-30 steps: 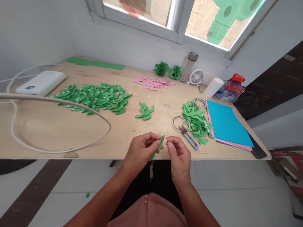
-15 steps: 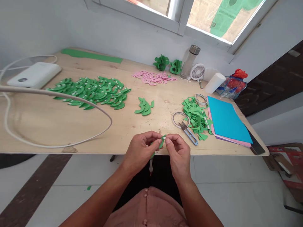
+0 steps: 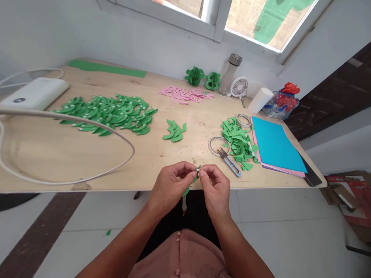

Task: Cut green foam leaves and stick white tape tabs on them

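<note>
A curved green paper cutout [image 3: 186, 191] is pinched between the thumb and fingers of my left hand [image 3: 170, 188], at the table's front edge. On its upper end shows a small white patch that looks like tape [image 3: 198, 169]. My right hand [image 3: 216, 190] is closed, thumb and forefinger pressed together at that same end. Its fingers hide part of the paper. Just beyond the hands, a small group of green cutouts [image 3: 174, 131] lies on the wooden table. Right of them are a tape roll [image 3: 211, 150] and blue-handled thread snips [image 3: 233, 168], whose blades rest over the roll.
Many green pieces with white patches [image 3: 116, 116] spread at left, behind a looping white cable [image 3: 127, 160]. Pink cutouts [image 3: 185, 95] lie at the back. Green scraps [image 3: 237, 139], another tape roll [image 3: 244, 121] and coloured sheets [image 3: 278, 144] occupy the right. A bottle [image 3: 230, 77] stands by the wall.
The whole view has shifted slightly. Both hands keep almost the same pose on the green cutout, and the white patch at its end shows a little less between the fingertips.
</note>
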A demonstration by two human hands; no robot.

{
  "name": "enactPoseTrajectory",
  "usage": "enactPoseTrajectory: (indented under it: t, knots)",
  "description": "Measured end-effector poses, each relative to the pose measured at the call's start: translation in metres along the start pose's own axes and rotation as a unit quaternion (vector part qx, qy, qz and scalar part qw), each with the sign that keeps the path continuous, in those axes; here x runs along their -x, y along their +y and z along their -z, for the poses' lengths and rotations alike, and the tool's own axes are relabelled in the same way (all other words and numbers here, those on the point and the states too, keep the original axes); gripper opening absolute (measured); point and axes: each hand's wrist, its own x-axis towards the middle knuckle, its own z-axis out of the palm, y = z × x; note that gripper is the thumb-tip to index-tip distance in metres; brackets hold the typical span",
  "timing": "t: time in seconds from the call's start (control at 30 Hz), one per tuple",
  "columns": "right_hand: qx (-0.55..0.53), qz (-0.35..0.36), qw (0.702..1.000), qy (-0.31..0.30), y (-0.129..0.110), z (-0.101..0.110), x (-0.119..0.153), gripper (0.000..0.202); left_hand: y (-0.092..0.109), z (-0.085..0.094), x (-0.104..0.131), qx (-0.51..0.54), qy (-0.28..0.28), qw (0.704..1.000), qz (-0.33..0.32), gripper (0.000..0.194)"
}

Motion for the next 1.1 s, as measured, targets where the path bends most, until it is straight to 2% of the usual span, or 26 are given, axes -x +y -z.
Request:
enactPoseTrajectory:
  t: [0.3,0.67,0.9,1.1]
  knots:
    - [0.014,0.000,1.000,0.012,-0.001,-0.002,0.001,0.008,-0.004,0.002,0.001,-0.027,0.016,0.999,-0.025,0.014]
    - [0.085,0.040,0.995,0.024,-0.003,-0.004,0.001,0.008,-0.006,0.001,0.001,-0.029,0.034,0.998,-0.032,0.014]
    - [0.124,0.070,0.990,0.022,0.000,-0.004,0.000,0.010,-0.015,0.001,0.001,-0.072,0.044,0.995,-0.058,0.013]
    - [0.150,0.075,0.986,0.015,0.000,-0.003,0.000,0.011,-0.013,-0.001,0.003,-0.118,0.072,0.988,-0.067,0.013]
